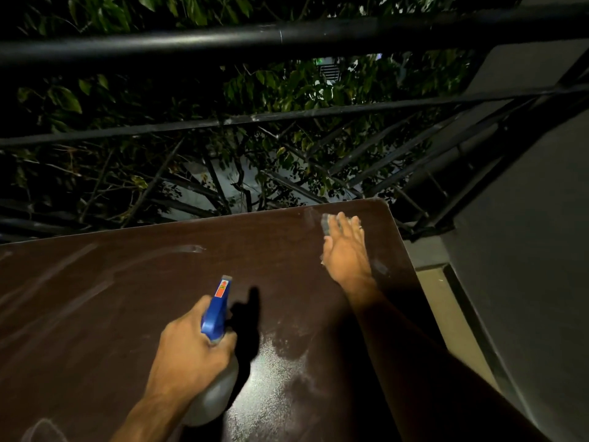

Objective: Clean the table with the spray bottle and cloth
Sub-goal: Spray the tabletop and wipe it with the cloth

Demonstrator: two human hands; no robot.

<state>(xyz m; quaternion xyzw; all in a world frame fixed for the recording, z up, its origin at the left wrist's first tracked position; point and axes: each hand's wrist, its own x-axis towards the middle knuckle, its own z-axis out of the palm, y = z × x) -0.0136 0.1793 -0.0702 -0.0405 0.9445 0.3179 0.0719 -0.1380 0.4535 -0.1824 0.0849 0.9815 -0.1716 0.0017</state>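
Note:
A dark brown table (95, 298) fills the lower part of the view. My left hand (191, 349) grips a spray bottle (215, 317) with a blue trigger head and a grey body, held above the table's near middle, nozzle pointing away. My right hand (345, 247) lies flat near the far right corner, pressing a grey cloth (325, 223) onto the surface; only a bit of cloth shows past the fingers. Fine spray droplets (287, 371) glisten on the table between my arms, and wipe streaks show to the left.
A black metal railing (287, 35) runs just behind the table's far edge, with tree leaves and darkness beyond. A grey wall (526, 250) stands to the right, with a narrow strip of floor (446, 314) between it and the table's right edge.

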